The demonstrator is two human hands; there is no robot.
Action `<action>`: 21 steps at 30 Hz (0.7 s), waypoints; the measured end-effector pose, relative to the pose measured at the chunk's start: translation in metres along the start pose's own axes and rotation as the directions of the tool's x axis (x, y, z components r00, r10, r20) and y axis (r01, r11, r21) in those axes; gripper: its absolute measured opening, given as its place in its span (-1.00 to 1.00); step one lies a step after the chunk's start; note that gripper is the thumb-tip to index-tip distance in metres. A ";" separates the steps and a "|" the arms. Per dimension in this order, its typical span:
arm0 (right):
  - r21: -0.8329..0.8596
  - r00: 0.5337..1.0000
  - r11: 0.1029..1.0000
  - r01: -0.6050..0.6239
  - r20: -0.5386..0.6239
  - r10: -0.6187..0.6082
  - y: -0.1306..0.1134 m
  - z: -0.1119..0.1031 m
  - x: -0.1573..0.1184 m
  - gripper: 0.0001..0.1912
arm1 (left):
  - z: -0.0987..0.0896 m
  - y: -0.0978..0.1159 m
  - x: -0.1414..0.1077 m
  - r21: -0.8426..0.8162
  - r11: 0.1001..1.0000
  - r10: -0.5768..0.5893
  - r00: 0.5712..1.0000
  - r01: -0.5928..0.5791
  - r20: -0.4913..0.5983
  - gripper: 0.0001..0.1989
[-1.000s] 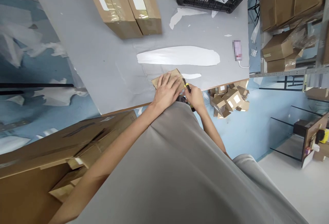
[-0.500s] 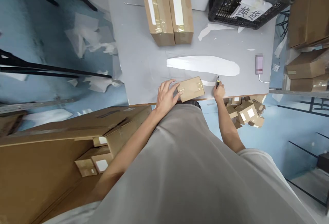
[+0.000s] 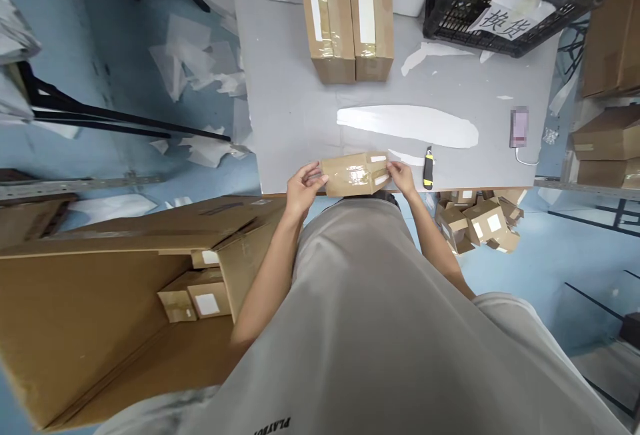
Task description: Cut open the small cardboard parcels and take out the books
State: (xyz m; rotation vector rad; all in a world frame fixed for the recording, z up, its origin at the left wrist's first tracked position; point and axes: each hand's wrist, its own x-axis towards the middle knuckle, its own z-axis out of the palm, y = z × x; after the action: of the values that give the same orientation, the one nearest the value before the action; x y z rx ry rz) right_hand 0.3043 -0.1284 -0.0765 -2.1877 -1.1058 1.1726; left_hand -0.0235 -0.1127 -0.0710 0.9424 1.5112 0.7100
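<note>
A small taped cardboard box [image 3: 349, 176] is at the near edge of the grey table [image 3: 295, 115], between my two hands. My left hand [image 3: 303, 188] grips its left end, thumb in front and fingers behind. At the right end, where white label pieces show, my right hand [image 3: 401, 176] pinches the box. Just right of that hand, a black and yellow box cutter [image 3: 429, 168] lies on the table, apart from my fingers.
Two taped boxes [image 3: 327, 28] stand at the back beside a black plastic crate [image 3: 480, 15] with a paper sign. A phone [image 3: 519, 127] with a cable lies at the right. A large open carton [image 3: 100, 328] is at lower left; opened boxes [image 3: 483, 218] are piled on the floor.
My right hand has let go of the box cutter, now lying on the table, and has taken the box's right end. The box has turned, showing a taped face and labels.
</note>
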 end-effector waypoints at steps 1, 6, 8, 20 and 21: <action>0.022 1.000 1.000 -0.001 -0.001 0.001 -0.004 0.002 -0.003 -0.66 | -0.002 -0.003 0.003 -0.027 1.000 -0.016 0.999 0.015 -0.037 -0.39; 0.019 0.999 1.000 0.004 -0.047 -0.003 -0.024 -0.020 -0.017 -0.64 | 0.014 -0.007 0.031 -0.072 0.994 -0.087 0.994 0.082 -0.067 -0.51; -0.050 0.997 0.999 0.011 -0.078 -0.015 -0.032 -0.032 -0.022 -0.60 | 0.033 -0.004 0.047 -0.092 0.988 -0.128 0.991 0.125 -0.030 -0.55; -0.030 0.991 0.999 -0.035 -0.133 0.030 -0.044 -0.034 -0.019 -0.61 | 0.051 0.032 0.053 0.007 0.999 -0.035 0.999 0.035 -0.018 -0.77; 0.010 0.989 0.999 -0.040 -0.143 0.041 -0.042 -0.033 -0.019 -0.61 | 0.051 0.034 0.048 0.001 0.999 -0.035 0.999 0.035 -0.006 -0.78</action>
State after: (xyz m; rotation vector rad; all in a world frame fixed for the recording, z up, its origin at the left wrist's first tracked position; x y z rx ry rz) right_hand 0.3065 -0.1183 -0.0206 -2.2590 -1.0005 1.0164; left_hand 0.0316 -0.0579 -0.0738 0.9129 1.5296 0.6877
